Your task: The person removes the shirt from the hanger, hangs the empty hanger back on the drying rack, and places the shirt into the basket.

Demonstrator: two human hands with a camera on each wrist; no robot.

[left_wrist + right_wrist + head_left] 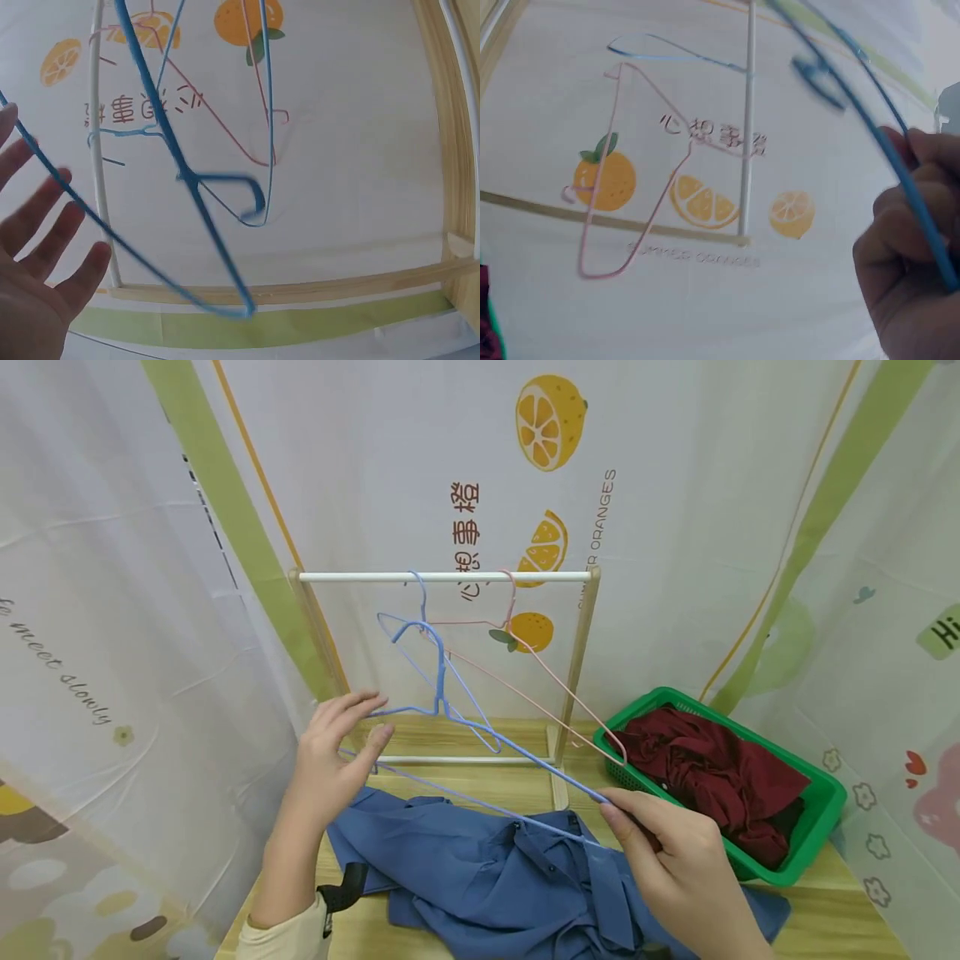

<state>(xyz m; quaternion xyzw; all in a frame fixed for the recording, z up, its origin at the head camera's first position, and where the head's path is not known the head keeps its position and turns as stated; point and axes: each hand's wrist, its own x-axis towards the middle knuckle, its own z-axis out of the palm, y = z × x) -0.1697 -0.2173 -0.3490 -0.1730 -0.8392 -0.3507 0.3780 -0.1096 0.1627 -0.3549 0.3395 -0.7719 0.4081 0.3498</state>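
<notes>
A blue clothes hanger is up in front of me, its hook toward the upper left. My right hand grips its right end between thumb and fingers. Near the hanger's other end, my left hand has its fingers extended and thumb apart. In the left wrist view, the lower bar of the hanger passes by the spread fingertips; whether they touch it I cannot tell. Below both hands, a crumpled blue garment with dark buttons lies on the wooden table.
Behind the hands stands a rack with a white rail. A second blue hanger and a pink hanger hang from it. At the right, a green basket contains dark red cloth. Printed curtains surround the table.
</notes>
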